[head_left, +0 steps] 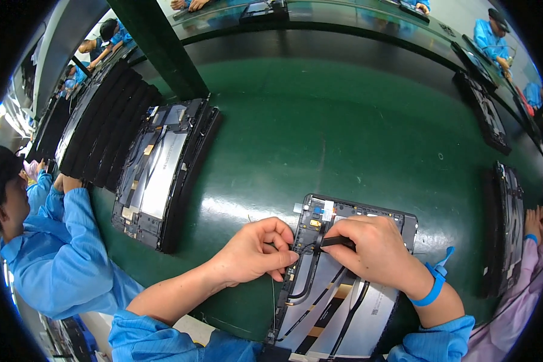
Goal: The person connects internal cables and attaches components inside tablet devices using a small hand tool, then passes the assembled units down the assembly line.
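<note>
An opened tablet [377, 301] lies on the green bench in front of me, its silver battery, black cables and small circuit board exposed. My left hand [262, 250] is at its left edge, fingers curled and the thumb pressed against the frame. Whatever is pinched there is too small to make out. In my right hand [371, 250] is a slim black handheld tool [338, 241], its tip reaching down to the cables beside the circuit board. A blue strap [433, 285] circles my right wrist. A thin wire hangs just below my left hand.
Another opened tablet [157, 175] rests on a black tray at the left, beside a row of stacked black trays [105, 120]. More device trays [507, 229] stand at the right. A dark green post [160, 48] rises from the bench [320, 133]. Co-workers sit on both sides.
</note>
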A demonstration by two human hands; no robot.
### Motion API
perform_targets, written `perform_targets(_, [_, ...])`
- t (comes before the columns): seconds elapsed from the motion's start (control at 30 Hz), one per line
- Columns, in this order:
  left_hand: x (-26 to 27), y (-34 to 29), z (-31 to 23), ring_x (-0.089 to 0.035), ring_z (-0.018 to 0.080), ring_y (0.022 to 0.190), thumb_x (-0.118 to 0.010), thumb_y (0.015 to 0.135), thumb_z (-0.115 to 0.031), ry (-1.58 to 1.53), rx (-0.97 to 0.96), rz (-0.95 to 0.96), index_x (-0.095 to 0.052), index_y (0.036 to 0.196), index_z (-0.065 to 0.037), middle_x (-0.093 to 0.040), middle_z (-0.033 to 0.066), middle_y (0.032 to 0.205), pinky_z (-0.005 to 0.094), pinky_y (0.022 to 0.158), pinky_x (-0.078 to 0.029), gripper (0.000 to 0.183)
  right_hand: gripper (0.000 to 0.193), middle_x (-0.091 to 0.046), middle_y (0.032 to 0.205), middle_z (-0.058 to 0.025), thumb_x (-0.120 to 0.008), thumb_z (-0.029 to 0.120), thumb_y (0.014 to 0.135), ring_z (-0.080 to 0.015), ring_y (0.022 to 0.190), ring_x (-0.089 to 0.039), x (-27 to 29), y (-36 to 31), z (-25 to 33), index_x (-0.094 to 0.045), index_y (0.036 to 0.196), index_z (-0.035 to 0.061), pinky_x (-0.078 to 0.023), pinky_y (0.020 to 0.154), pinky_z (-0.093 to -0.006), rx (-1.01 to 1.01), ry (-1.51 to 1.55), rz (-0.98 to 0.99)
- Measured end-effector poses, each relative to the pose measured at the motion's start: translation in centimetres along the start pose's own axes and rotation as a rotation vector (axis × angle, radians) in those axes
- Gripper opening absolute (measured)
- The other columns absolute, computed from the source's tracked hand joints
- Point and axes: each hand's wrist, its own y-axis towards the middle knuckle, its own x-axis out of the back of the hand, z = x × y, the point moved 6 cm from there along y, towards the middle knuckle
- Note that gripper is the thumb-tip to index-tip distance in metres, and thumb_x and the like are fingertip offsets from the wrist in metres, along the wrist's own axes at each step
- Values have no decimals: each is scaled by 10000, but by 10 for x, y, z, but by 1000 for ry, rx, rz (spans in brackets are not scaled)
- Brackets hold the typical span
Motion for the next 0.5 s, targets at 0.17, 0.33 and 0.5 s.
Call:
perform_targets(0.17, [-3, -2, -3, -514, 95, 507, -550, 688, 25, 26, -19, -35, -411, 812, -20, -483, 20, 644, 201, 436, -455, 192, 100, -535, 583, -84, -593, 102, 591, -223, 515, -523, 0, 0, 0, -550, 658, 41, -403, 462, -283, -2, -8, 0])
perform_targets(0.33, [-5, -2, -4, -490, 71, 488, -542, 696, -25, 48, -88, -60, -403, 790, 5, -479, 40, 641, 182, 395, -430, 170, 106, -534, 582, -91, -592, 98, 591, -223, 515, -525, 2, -1, 0, -552, 665, 34, -407, 465, -280, 10, 12, -6])
perform_targets(0.5, [-5, -2, -2, -477, 68, 474, -528, 705, -39, 80, -116, -77, -397, 782, 3, -461, 34, 622, 184, 372, -417, 156, 123, -534, 588, -105, -598, 106, 605, -224, 523, -530, 5, 0, 0, -554, 685, 24, -411, 471, -274, -30, 49, 30])
